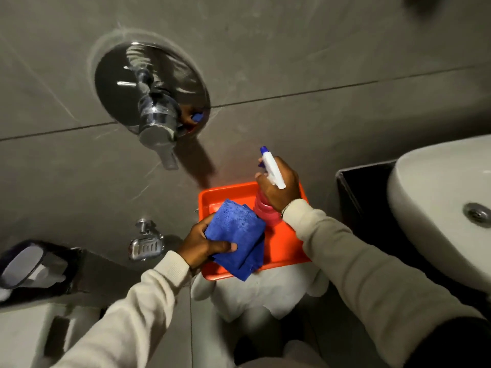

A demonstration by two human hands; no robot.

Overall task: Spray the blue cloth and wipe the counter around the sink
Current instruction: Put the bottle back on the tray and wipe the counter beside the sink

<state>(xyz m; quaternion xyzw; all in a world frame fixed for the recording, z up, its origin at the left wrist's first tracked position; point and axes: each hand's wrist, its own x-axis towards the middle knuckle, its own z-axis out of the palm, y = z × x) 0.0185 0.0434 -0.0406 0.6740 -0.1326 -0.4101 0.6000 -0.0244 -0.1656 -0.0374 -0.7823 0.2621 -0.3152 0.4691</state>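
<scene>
left hand (204, 244) pinching blue cloth (236, 229), right hand (279, 185) gripping spray bottle (265, 205)

Dim, wide-angle warp, glare on chrome valve (152, 102).

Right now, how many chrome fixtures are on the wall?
2. A chrome mixer valve with a round plate, upper left on the grey wall; a chrome soap dish, lower, left of the left hand. More may sit outside the view.

Chrome wall valve (156, 112) above orange tray (287, 251), soap dish (146, 245).
</scene>
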